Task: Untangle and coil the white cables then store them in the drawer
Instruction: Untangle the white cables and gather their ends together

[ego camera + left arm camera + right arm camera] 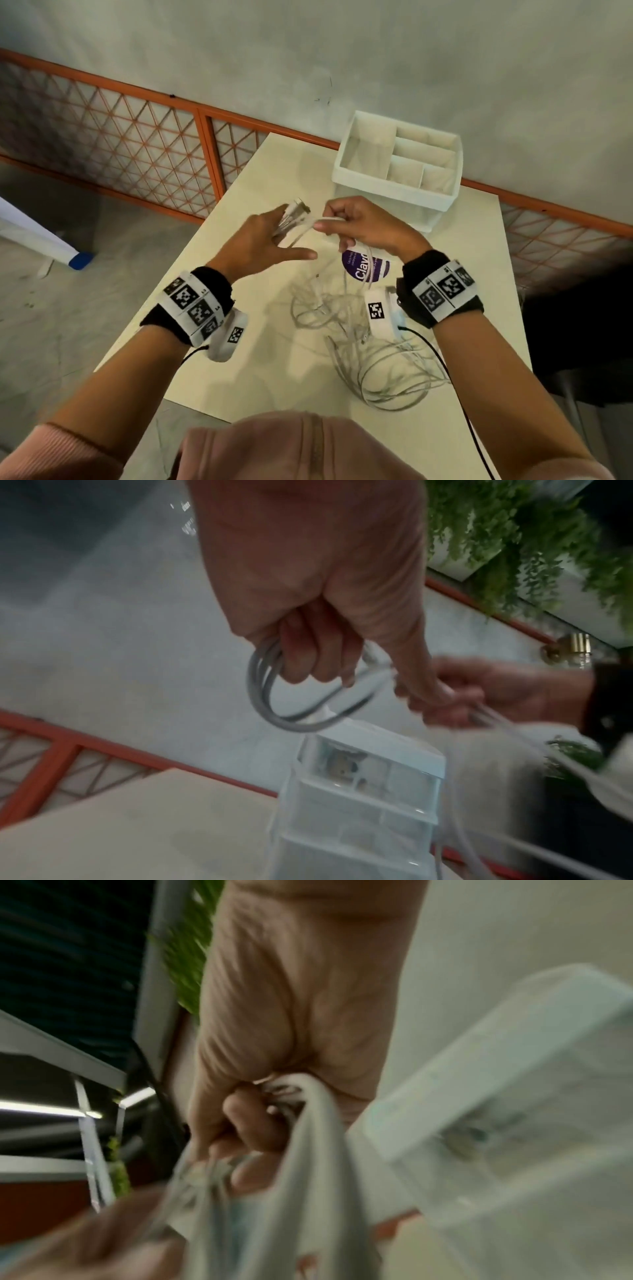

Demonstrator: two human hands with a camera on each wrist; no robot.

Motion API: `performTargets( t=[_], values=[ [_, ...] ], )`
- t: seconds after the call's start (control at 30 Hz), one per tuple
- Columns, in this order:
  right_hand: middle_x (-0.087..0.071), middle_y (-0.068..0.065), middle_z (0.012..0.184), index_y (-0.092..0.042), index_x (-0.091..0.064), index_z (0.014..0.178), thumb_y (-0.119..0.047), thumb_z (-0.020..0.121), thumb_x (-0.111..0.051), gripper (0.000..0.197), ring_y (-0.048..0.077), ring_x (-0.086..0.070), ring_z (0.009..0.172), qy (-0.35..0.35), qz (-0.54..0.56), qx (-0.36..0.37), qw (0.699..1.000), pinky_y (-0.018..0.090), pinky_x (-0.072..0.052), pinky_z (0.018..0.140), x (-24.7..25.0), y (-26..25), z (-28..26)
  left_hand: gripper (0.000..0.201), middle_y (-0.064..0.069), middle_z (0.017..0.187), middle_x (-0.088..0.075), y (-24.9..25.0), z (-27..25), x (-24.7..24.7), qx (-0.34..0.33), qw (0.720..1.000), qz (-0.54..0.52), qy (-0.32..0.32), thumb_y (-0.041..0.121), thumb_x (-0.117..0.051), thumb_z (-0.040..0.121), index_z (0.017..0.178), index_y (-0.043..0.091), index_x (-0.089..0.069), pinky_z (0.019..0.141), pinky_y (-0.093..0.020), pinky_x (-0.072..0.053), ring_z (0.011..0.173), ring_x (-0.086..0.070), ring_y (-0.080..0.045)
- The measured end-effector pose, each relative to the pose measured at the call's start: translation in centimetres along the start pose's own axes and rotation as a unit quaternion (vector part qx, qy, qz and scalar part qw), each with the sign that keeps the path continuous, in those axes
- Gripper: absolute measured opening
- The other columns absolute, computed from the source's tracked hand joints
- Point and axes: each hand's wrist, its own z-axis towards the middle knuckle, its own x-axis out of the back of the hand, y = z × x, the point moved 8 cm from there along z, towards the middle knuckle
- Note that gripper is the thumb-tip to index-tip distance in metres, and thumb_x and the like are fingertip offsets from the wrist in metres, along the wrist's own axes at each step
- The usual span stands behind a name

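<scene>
Both hands grip white cable point(308, 229) — left hand point(263, 240), right hand point(366, 222) — drawer unit point(397, 171) just beyond.

From where I stand, the left hand point(265, 236) covers most of the small coil point(274, 696) looped round its curled fingers point(308, 656). The cable point(308, 1150) running out past the right hand's fingers point(253, 1123) smears into blur. Beyond the fingertips, what sits inside the drawer point(346, 761) is too fuzzy to tell.

Cream table point(260, 192): white drawer unit point(399, 171) at 1 o'clock, tangled white cables point(370, 356) at 5 o'clock, purple sticker point(363, 265) centre btwn them.
</scene>
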Motion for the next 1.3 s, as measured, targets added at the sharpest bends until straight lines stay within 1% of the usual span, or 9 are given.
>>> performTargets(
  t=[0.07, 0.17, 0.37, 0.53, 0.67, 0.8, 0.97, 1.2, 1.3],
  values=[
    [-0.053, -0.004, 0.059, 0.005, -0.058, 0.08, -0.02, 0.088, -0.065, 0.027, 0.006, -0.042, 0.04, 0.013, -0.013, 0.021, 1.0, 0.02, -0.045, 0.048, 0.6, -2.1, -0.2, 0.024, 0.008, 0.048, -0.039, 0.4, 0.4, -0.3, 0.007, 0.998, -0.03, 0.048, 0.039, -0.067, 0.082, 0.073, 0.018, -0.058, 0.045, -0.017, -0.029, 0.041, -0.039, -0.005],
    [-0.054, -0.008, 0.054, 0.004, -0.06, 0.088, -0.019, 0.088, -0.065, 0.023, 0.009, -0.038, 0.039, 0.032, 0.025, 0.009, 0.999, 0.019, -0.037, 0.046, 1.1, -1.4, -1.0, 0.027, 0.005, 0.054, -0.05, 0.6, 1.1, 1.1, -0.004, 0.99, -0.046, 0.132, 0.03, -0.057, 0.091, 0.078, 0.008, -0.064, 0.051, -0.023, -0.033, 0.05, -0.047, -0.006],
    [-0.06, 0.002, 0.062, -0.014, -0.057, 0.068, -0.027, 0.083, -0.07, 0.024, 0.002, -0.054, 0.05, 0.003, -0.015, -0.105, 0.994, 0.017, -0.041, 0.059, 0.2, 6.7, -2.8, 0.036, 0.01, 0.041, -0.038, 0.5, 2.3, 3.3, 0.012, 0.957, -0.156, 0.244, 0.021, -0.053, 0.093, 0.059, 0.028, -0.043, 0.043, -0.016, -0.024, 0.036, -0.035, 0.0],
    [-0.063, 0.005, 0.069, -0.017, -0.06, 0.07, -0.021, 0.087, -0.065, 0.018, 0.005, -0.06, 0.061, 0.051, 0.019, -0.119, 0.991, 0.017, -0.043, 0.064, 2.2, 9.1, -4.8, 0.028, 0.017, 0.047, -0.045, -3.4, 2.1, 2.7, 0.085, 0.923, -0.251, 0.281, 0.019, -0.051, 0.093, 0.066, 0.025, -0.048, 0.051, -0.021, -0.03, 0.045, -0.038, 0.001],
    [-0.048, 0.002, 0.049, -0.013, -0.058, 0.075, -0.021, 0.09, -0.061, 0.018, 0.008, -0.054, 0.045, 0.166, 0.066, -0.062, 0.982, 0.031, -0.055, 0.071, 7.5, 5.2, -5.6, 0.019, -0.001, 0.061, -0.053, -6.6, 1.7, 0.4, 0.14, 0.955, -0.147, 0.218, 0.028, -0.062, 0.088, 0.078, 0.012, -0.061, 0.057, -0.026, -0.036, 0.055, -0.044, -0.014],
    [-0.036, -0.011, 0.04, -0.008, -0.061, 0.074, -0.024, 0.093, -0.056, 0.025, 0.005, -0.037, 0.035, 0.218, 0.098, 0.032, 0.97, 0.023, -0.052, 0.046, 11.2, -1.4, -6.2, 0.022, -0.001, 0.051, -0.045, -5.5, 1.5, -2.7, 0.097, 0.981, -0.133, 0.1, 0.03, -0.069, 0.082, 0.064, 0.021, -0.06, 0.052, -0.03, -0.033, 0.05, -0.039, -0.018],
    [-0.041, -0.007, 0.056, -0.01, -0.063, 0.091, -0.014, 0.096, -0.051, 0.013, 0.003, -0.04, 0.051, 0.16, 0.113, 0.076, 0.978, 0.018, -0.052, 0.059, 11.3, -5.6, -5.9, 0.022, 0.008, 0.038, -0.04, -2.2, 1.6, -4.4, 0.056, 0.977, -0.189, 0.077, 0.03, -0.069, 0.082, 0.087, 0.008, -0.068, 0.051, -0.025, -0.031, 0.041, -0.033, -0.005],
    [-0.044, -0.001, 0.064, -0.009, -0.062, 0.101, -0.023, 0.098, -0.049, 0.02, -0.003, -0.049, 0.047, 0.133, -0.141, -0.046, 0.98, 0.017, -0.05, 0.052, 9.0, 0.5, -5.2, 0.049, 0.007, 0.05, -0.033, 0.9, 0.0, 0.5, -0.022, 0.938, -0.218, 0.268, 0.039, -0.059, 0.088, 0.126, 0.013, -0.041, 0.044, -0.015, -0.026, 0.042, -0.028, -0.007],
    [-0.049, -0.005, 0.058, -0.008, -0.062, 0.101, -0.027, 0.097, -0.05, 0.023, 0.01, -0.053, 0.051, 0.061, -0.121, -0.062, 0.989, 0.031, -0.055, 0.058, 6.1, 1.5, -4.8, 0.064, -0.016, 0.061, -0.051, 4.5, 1.0, -0.3, -0.113, 0.972, -0.11, 0.176, 0.035, -0.064, 0.086, 0.14, 0.031, -0.031, 0.043, -0.018, -0.031, 0.041, -0.04, -0.011]
  ],
)
